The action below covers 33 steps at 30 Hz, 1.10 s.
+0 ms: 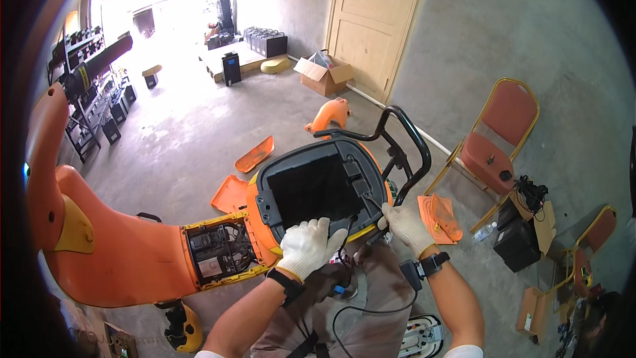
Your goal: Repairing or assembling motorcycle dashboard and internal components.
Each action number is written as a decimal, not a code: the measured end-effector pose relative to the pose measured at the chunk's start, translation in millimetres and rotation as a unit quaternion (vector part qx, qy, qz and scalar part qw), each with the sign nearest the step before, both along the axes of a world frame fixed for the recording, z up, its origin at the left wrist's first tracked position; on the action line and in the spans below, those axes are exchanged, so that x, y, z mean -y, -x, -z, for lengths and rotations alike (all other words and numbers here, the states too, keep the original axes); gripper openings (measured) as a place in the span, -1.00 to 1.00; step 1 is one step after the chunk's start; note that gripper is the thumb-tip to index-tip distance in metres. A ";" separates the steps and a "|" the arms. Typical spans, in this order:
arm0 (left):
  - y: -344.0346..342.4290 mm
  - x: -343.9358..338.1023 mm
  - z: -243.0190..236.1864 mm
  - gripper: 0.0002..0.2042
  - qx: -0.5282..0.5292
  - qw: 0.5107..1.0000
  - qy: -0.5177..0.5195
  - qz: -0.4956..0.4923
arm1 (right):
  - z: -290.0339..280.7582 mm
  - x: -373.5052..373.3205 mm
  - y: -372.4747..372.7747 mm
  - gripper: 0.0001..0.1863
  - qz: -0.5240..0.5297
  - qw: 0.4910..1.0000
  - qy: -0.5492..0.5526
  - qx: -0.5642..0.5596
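Note:
An orange scooter lies across my view, its seat off and a dark under-seat storage box [311, 189] exposed. My left hand [306, 248], in a white knit glove, rests at the box's near rim, thumb apart from the fingers, holding nothing that I can see. A black cable [344, 244] hangs beside its thumb. My right hand [405, 227], gloved too, is closed at the rim's right corner. From its fingers a slim dark tool [373, 203] points to the rim; its kind is unclear. Left of the box, the floorboard opening [222, 250] shows wiring and electrical parts.
A black grab rail [419, 152] rises behind the box. Loose orange panels [232, 193] and an orange fender-like part [330, 114] lie beyond the scooter. To the right stand a red chair [491, 152] and a black box [517, 238]. A yellow helmet-like part [185, 328] lies below left.

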<state>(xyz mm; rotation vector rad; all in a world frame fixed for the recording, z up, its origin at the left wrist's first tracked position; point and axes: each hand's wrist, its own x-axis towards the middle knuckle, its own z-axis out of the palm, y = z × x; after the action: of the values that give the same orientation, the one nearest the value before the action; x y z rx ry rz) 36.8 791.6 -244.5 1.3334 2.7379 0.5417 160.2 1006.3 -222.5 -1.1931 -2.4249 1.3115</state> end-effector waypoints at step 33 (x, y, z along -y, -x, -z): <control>10.7 -2.6 1.8 -0.25 0.020 0.999 -0.002 0.032 | 8.7 34.8 -2.4 -0.60 0.082 0.986 0.139 -0.048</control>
<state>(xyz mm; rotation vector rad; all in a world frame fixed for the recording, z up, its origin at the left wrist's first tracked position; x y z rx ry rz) 26.2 794.3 -246.3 1.3902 2.6546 0.5644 162.6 971.5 -231.2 -1.3255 -2.0772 1.6534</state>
